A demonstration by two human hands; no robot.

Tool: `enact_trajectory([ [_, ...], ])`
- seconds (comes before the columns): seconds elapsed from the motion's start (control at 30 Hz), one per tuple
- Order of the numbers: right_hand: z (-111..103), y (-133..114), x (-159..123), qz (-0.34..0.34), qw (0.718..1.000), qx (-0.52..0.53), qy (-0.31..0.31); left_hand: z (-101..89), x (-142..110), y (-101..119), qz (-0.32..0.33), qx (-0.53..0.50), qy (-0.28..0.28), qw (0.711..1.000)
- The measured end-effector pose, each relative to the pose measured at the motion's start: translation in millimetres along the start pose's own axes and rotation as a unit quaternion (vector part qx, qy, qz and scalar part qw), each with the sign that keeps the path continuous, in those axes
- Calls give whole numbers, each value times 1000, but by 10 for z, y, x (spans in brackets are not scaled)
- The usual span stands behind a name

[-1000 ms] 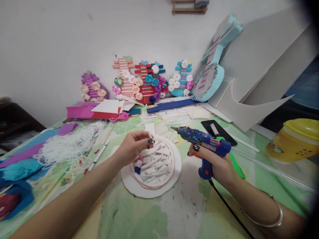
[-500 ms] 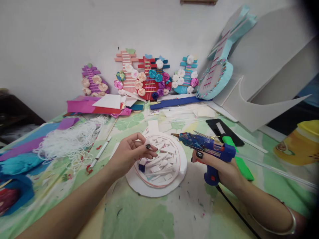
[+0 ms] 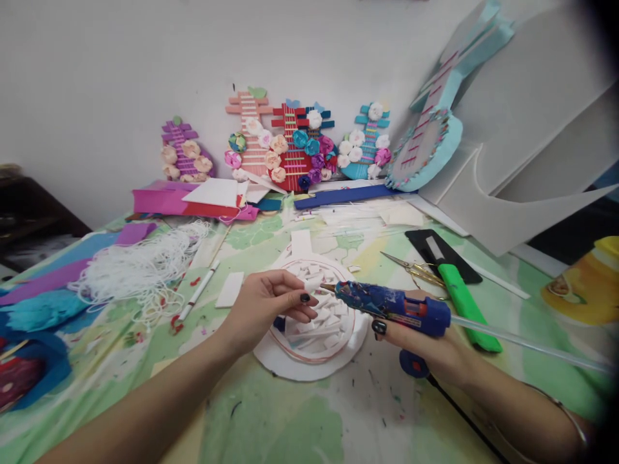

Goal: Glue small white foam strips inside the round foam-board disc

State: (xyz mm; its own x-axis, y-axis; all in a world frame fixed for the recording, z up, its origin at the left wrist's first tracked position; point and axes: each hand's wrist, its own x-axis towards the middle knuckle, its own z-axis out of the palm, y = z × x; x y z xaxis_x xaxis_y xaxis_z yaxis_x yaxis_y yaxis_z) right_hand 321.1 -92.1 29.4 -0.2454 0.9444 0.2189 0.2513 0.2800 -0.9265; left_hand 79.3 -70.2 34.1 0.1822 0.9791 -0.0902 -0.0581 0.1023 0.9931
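Note:
My right hand (image 3: 430,351) is wrapped round a blue hot glue gun (image 3: 387,301), with a clear glue stick (image 3: 522,341) jutting from its back. The gun's nozzle points left, right at the fingertips of my left hand (image 3: 271,299). Those fingers pinch a small white foam piece (image 3: 312,284), partly hidden, at or very near the nozzle tip. Beneath both lies a white round-bodied, guitar-shaped board (image 3: 290,370) with a narrow neck (image 3: 302,242). White foam scraps (image 3: 319,330) fill its round part inside a reddish ring line.
Gold-handled scissors (image 3: 416,270), a green-handled cutter (image 3: 467,306) and a black phone-like slab (image 3: 438,248) lie right. Left are a marker (image 3: 198,293) and tangled white cord (image 3: 140,277). Decorated small guitars (image 3: 290,154) and a larger pale-blue one (image 3: 430,142) lean on the wall.
The glue gun has moved left so its nozzle meets the foam piece at my left fingertips. My view has shifted, and the scissors now show fully.

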Motion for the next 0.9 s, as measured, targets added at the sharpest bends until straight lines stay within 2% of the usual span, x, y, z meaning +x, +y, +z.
enact_trajectory([
  [0.07, -2, -3, 2, -13, 1000, -7, -4, 7, -3, -21, -6, -13, -5, 1000],
  [0.17, -11, -43, 25, -37, 998, -14, -48, 18, -12, -38, -15, -26, -15, 999],
  [0.4, -3, -133, 34, -21, 993, -9, -119, 40, -38, -56, -18, -29, -19, 999],
  [0.6, -19, -36, 24, -33, 996, -16, -76, 25, -34, -35, -7, -27, -15, 1000],
  [0.77, -35, -61, 37, -36, 998, -36, -39, 21, -35, 3, 0, -33, -13, 999],
  [0.9, -33, -66, 61, -21, 999, -37, -30, 5, -3, 29, 7, -18, 20, 1000],
])
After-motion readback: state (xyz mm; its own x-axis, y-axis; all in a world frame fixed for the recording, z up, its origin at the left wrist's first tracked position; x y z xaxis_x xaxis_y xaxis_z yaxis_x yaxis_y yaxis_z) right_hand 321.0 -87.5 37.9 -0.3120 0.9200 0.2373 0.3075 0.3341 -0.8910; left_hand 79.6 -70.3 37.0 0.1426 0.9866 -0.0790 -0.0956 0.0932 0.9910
